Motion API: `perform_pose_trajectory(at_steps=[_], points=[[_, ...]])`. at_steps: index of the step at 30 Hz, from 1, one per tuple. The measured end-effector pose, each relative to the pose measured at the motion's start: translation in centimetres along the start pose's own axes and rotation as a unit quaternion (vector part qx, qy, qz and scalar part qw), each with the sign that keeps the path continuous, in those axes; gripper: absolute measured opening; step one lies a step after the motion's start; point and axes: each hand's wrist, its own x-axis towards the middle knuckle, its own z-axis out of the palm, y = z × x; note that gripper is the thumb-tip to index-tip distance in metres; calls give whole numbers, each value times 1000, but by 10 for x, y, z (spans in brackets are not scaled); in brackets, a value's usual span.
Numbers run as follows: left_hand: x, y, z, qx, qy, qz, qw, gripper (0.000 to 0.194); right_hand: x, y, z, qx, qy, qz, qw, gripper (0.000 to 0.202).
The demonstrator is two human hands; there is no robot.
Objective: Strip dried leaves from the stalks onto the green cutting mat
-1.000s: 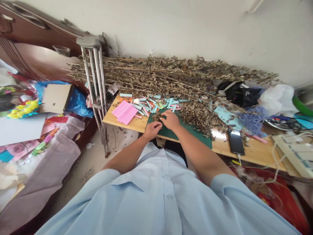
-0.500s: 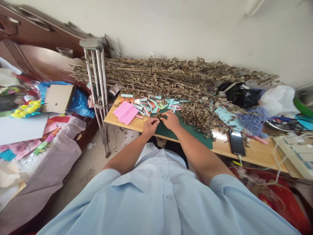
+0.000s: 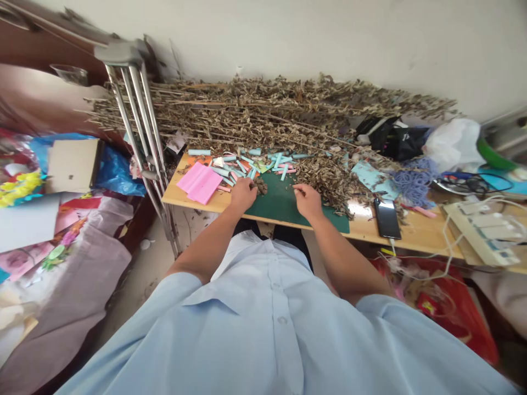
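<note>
Just parted the left hand (image 3: 242, 196) and right hand (image 3: 308, 202), leaving the clump (image 3: 261, 187) on the mat (image 3: 275, 204) beside the former, seemingly pausing two-handed handling, with fingers curled on both, too small to tell whether pinching.

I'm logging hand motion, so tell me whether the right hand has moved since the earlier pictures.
Yes: the right hand has moved rightward over the green mat, toward the leaf pile.

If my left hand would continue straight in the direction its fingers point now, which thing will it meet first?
Your left hand would most likely meet the small heap of crumbled dry leaves, directly ahead on the green mat; they may already touch, since depth is unclear.
</note>
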Motion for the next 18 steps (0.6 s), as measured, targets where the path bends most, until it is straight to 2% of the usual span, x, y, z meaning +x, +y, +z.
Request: perform_pose_trajectory(at_steps=[2,3,5,7,9,11,12,16,18], points=[[0,-3,1,-26,21,12,999,7,-12,3,-11,95,-37,93,990,24],[0,-4,1,-39,32,17,999,6,-19,2,-15,154,-70,134,976,23],[-1,-5,0,-68,58,25,996,6,-36,-3,-18,265,-160,193,931,21],[-4,-4,-3,-102,82,22,991,7,-49,-10,-15,340,-254,238,873,21],[-8,1,-7,-145,95,1,985,8,-52,-14,-9,383,-303,283,825,23],[-12,7,-11,-188,91,-23,978,11,-43,-14,-3,413,-291,315,804,23],[-14,10,-12,-207,85,-30,974,12,-35,-12,-1,425,-261,320,805,21],[-20,13,-11,-246,66,-34,966,15,-2,-5,3,460,-61,242,852,18],[-24,11,-7,-257,61,-40,964,17,3,-6,6,462,-34,213,860,20]])
